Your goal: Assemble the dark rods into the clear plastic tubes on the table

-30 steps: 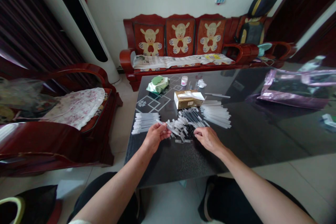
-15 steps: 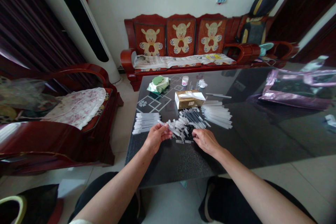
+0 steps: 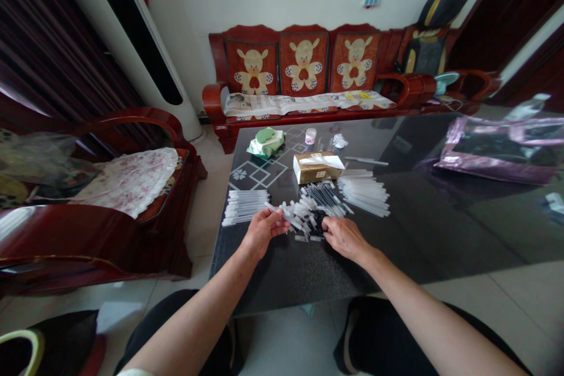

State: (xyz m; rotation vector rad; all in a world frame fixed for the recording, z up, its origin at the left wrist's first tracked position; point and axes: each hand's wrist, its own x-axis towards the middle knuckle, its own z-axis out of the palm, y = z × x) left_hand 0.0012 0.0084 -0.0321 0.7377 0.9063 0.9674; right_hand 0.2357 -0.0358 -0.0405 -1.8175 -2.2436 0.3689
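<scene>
My left hand (image 3: 262, 230) is closed around a whitish pen barrel (image 3: 269, 206), whose end sticks up past the fingers. Beside it lies a heap of frosted white pen caps (image 3: 303, 208). My right hand (image 3: 345, 237) reaches to the right edge of a pile of small black pen parts (image 3: 315, 224), its fingers pinched together; what they grip is hidden. Behind the heap, dark pen refills (image 3: 326, 195) are spread out. A fan of clear white pen barrels (image 3: 363, 192) lies to their right. Left of my left hand is a row of capped white pens (image 3: 245, 205).
A gold tissue box (image 3: 319, 174) stands behind the refills. Farther back are a green wipes pack (image 3: 266, 143), a small white cup (image 3: 311, 136) and a crumpled tissue (image 3: 339, 140). A pink-edged clear bag (image 3: 497, 155) lies at the right on the black table (image 3: 423, 235).
Almost nothing differs. Both hands keep their places, and the pen barrel stays in the left one.
</scene>
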